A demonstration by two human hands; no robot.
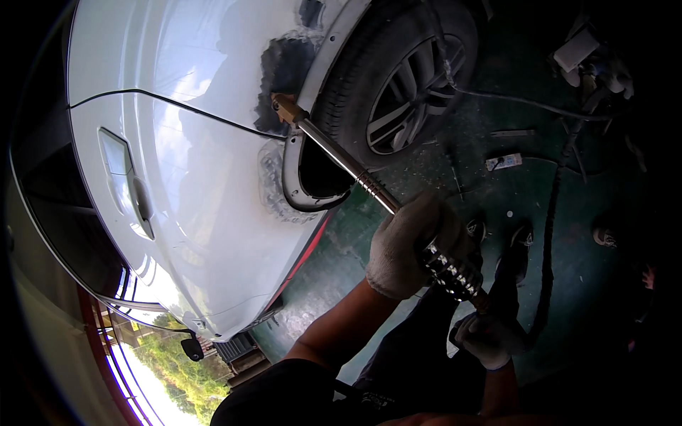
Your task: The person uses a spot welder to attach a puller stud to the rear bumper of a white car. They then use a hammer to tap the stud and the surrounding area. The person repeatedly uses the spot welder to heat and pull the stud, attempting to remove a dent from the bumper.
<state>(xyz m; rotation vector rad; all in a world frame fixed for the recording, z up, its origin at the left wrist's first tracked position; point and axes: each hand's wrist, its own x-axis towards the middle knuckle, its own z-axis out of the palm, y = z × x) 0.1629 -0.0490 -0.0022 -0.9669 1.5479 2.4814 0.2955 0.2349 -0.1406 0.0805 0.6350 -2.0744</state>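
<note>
A long chrome slide hammer dent puller point(348, 163) slants from the white car's side down toward me. Its copper-coloured tip point(286, 108) meets a dark, sanded patch point(284, 67) beside the wheel arch, at the end of the door seam. My left hand point(415, 245), in a pale work glove, is closed round the tool between the thin rod and the ribbed chrome part. Farther back, my gloved right hand point(486, 341) grips the rear end of the puller; its fingers are partly in shadow. Another sanded area point(273, 177) shows on the panel below the seam.
The white car point(192, 177) fills the left side, its wheel point(408, 92) close to the rod. A thick dark cable point(550, 234) runs along the green floor. A power strip point(504, 162) and thin tools lie beyond my shoes point(522, 238). Another person's hand point(648, 277) shows at far right.
</note>
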